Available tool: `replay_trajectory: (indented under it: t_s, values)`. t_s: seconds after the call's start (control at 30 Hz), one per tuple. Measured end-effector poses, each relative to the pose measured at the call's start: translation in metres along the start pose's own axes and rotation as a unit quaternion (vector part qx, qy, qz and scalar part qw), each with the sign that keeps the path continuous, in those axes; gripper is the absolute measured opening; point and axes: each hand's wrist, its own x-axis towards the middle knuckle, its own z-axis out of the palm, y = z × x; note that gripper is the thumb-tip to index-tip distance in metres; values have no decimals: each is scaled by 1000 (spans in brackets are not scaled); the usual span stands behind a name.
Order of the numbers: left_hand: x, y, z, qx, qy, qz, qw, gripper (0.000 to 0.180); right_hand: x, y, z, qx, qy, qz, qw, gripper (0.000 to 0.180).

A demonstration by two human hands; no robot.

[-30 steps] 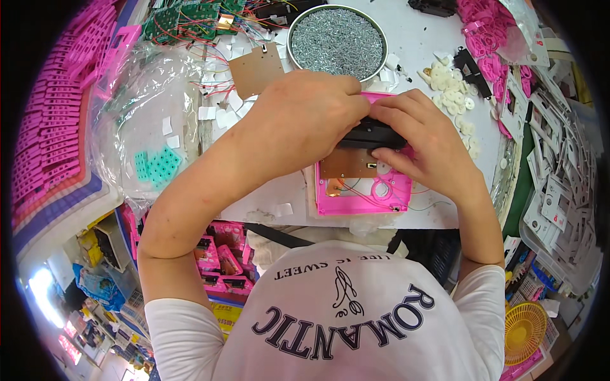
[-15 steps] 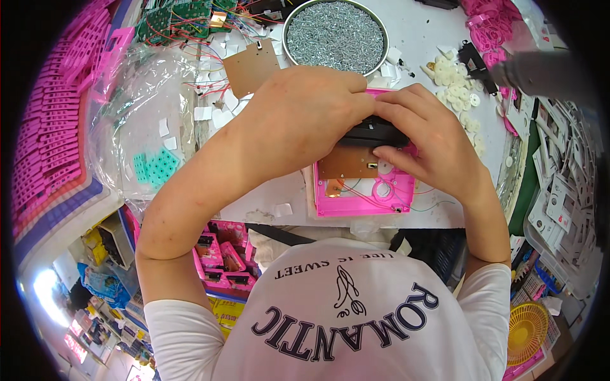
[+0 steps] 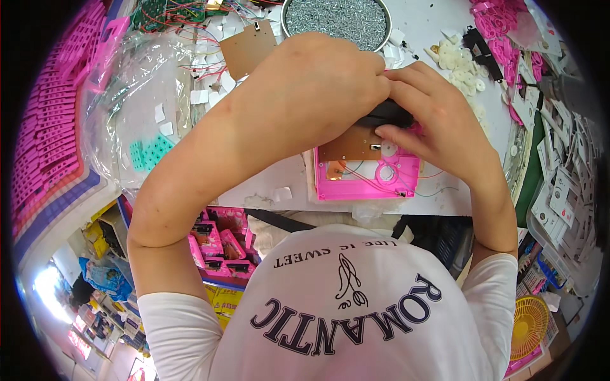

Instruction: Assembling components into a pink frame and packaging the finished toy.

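A pink plastic housing [image 3: 365, 190] lies on the table in front of me, with a brown circuit board [image 3: 349, 146] and thin red and green wires inside. At its far side is a black plastic part [image 3: 393, 114], largely covered by my hands. My right hand [image 3: 438, 111] is closed round this part's right end, its thumb by the board's corner. Beside it, my left hand [image 3: 324, 89] bends over the part's left end with curled fingers. Its fingertips are hidden, so what they pinch does not show. The two hands touch at the fingers.
Beyond my hands stands a round metal bowl [image 3: 391, 28] full of small screws. White plastic gears [image 3: 467, 73] and another black part [image 3: 483, 54] lie right of it. A loose brown board [image 3: 244, 51] lies left. Stacked pink pieces [image 3: 51, 120] and white panels [image 3: 559, 190] flank the table.
The whole view has shifted, so the table sits higher in the picture. My left hand has moved slightly right, covering more of the black part. The dark rod-like object at upper right has moved toward the rim.
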Motion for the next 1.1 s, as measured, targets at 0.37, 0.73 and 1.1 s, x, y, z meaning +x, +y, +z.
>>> replay_trajectory:
  t_s: [0.37, 0.73, 1.1]
  values:
    - [-20, 5, 10, -139, 68, -110, 982, 11, 1, -3, 1, 26, 7, 0, 1000, 51]
    - [-18, 3, 14, -318, 48, -272, 907, 16, -3, -15, 4, -37, 21, 19, 999, 44]
    - [16, -23, 0, -330, -153, -293, 884, 18, -4, -20, 4, -42, 12, 40, 998, 44]
